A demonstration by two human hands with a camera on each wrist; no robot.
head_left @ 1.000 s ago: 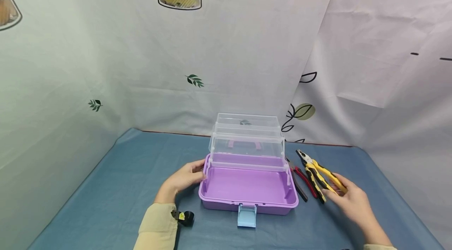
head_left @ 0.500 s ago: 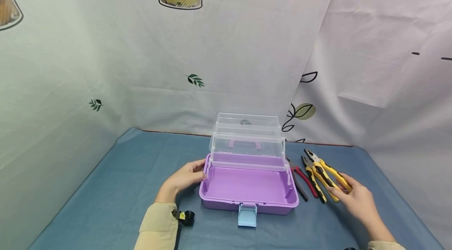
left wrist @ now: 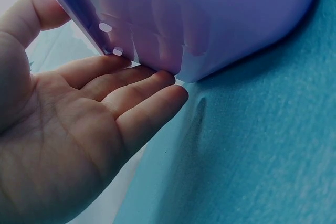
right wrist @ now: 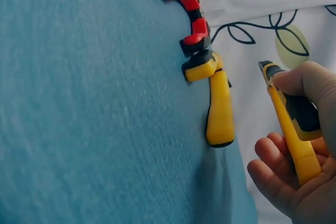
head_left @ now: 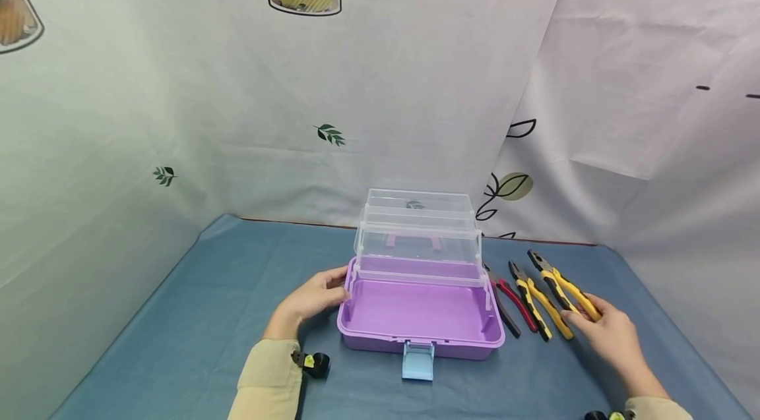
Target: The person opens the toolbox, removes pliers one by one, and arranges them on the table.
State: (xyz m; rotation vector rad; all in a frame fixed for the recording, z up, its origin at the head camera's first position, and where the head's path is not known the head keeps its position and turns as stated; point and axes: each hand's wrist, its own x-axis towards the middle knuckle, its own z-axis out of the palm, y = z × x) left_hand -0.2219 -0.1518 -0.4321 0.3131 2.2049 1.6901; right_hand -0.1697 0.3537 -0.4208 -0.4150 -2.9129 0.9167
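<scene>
My left hand [head_left: 311, 298] holds the left side of an open purple toolbox [head_left: 415, 308], thumb at its rim and fingers against the outer wall. In the left wrist view the fingertips touch the purple wall [left wrist: 157, 19] near two small holes. Over on the right, my right hand [head_left: 614, 341] grips yellow-and-black pliers [head_left: 572, 290] by the handles, their head pointing away from me. The right wrist view has the thumb on the black part of the held pliers [right wrist: 289, 119]. A second yellow-and-black pair of pliers [head_left: 549, 308] lies between the held one and the toolbox.
Red-and-black pliers [head_left: 519, 304] lie right beside the toolbox. Clear plastic trays [head_left: 418, 242] stand raised at its back, and a light blue latch [head_left: 418, 362] hangs at the front. A printed white cloth [head_left: 415, 77] rises behind the blue-covered table [head_left: 249, 275].
My right hand has moved right with its pliers, drawing them apart from the second yellow-and-black pair, which now lies separately. My left hand stays on the toolbox.
</scene>
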